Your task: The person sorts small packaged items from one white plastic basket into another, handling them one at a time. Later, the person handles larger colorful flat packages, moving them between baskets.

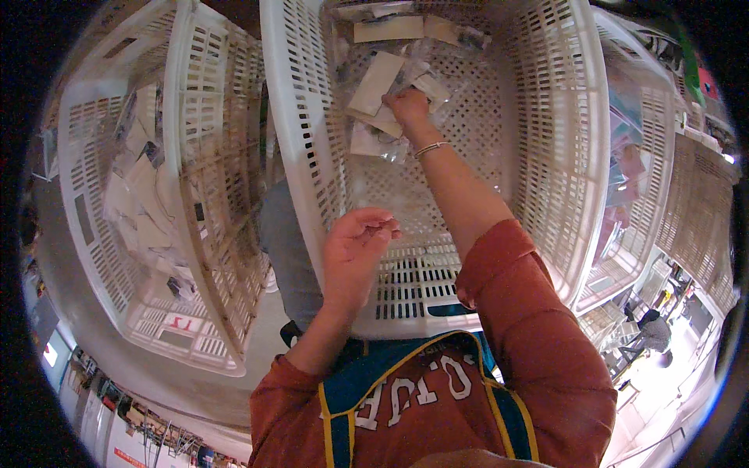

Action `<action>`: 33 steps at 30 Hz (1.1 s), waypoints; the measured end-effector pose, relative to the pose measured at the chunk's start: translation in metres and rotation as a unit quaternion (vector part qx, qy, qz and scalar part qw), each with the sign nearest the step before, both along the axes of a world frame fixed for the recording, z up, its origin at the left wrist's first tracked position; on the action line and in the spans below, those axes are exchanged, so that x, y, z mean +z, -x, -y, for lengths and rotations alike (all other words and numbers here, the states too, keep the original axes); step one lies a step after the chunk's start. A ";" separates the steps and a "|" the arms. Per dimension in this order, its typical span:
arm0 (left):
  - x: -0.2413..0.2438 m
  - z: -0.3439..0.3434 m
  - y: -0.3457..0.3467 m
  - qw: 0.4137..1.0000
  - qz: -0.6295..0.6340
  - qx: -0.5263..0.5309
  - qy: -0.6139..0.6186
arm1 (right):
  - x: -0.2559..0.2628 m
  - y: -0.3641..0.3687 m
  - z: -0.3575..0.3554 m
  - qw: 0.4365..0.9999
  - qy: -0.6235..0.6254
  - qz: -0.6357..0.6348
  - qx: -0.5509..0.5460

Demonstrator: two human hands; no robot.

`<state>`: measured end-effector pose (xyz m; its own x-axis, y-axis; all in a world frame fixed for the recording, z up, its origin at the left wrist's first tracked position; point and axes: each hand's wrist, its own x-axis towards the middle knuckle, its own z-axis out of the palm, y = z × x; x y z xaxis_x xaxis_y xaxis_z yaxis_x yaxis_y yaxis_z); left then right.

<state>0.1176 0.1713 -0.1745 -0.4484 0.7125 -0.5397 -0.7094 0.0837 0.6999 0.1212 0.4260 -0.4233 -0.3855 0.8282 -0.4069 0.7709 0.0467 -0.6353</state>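
Observation:
A white slatted plastic crate (433, 257) is directly before me, its floor a perforated lattice. Toward its far end lie several clear plastic packets with cream-coloured cards (377, 82) inside, loosely overlapping. My right hand (411, 108) reaches down among them, fingers bent at the lower corner of one packet. Its fingertips are partly hidden, so a firm grip cannot be made out. Over the near left part of the crate hovers my left hand (360, 243), its fingers loosely curled and nothing visible in it.
Another white crate (210, 281) on the left holds similar packets (146, 193). To the right, a further crate (655, 175) contains pink and blue bagged items (623, 158). A person (652, 330) is in the background at the lower right. Grey floor (175, 386) shows at lower left.

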 end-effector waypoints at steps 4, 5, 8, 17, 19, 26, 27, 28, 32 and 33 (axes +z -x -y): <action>-0.001 -0.005 0.001 0.999 0.007 -0.008 0.040 | 0.039 -0.018 -0.007 0.981 0.123 -0.144 -0.043; -0.001 -0.006 0.000 0.998 -0.012 0.012 0.054 | 0.056 -0.027 -0.006 0.962 0.164 -0.209 -0.055; -0.003 -0.010 0.000 0.991 0.030 0.102 0.086 | 0.123 -0.064 -0.005 0.904 0.322 -0.271 -0.075; 0.020 0.010 -0.014 0.977 -0.101 -0.039 0.182 | 0.170 -0.080 0.013 0.754 0.566 -0.283 0.176; 0.033 0.035 -0.021 0.925 -0.256 -0.153 0.234 | 0.125 -0.065 0.014 0.891 0.409 -0.195 0.019; 0.035 0.091 -0.027 0.899 -0.386 -0.160 0.128 | 0.001 -0.016 0.082 0.985 0.128 0.033 -0.108; 0.033 0.092 -0.028 0.894 -0.392 -0.172 0.132 | -0.002 -0.009 0.088 0.987 0.134 0.023 -0.090; 0.030 0.092 -0.029 0.890 -0.403 -0.165 0.131 | -0.001 -0.002 0.088 0.987 0.146 0.011 -0.069; 0.025 0.089 -0.036 0.946 -0.293 -0.016 0.140 | 0.025 0.005 0.049 0.983 -0.083 0.121 0.108; 0.025 0.090 -0.036 0.952 -0.277 0.006 0.133 | 0.032 0.000 0.027 0.960 -0.209 0.130 0.135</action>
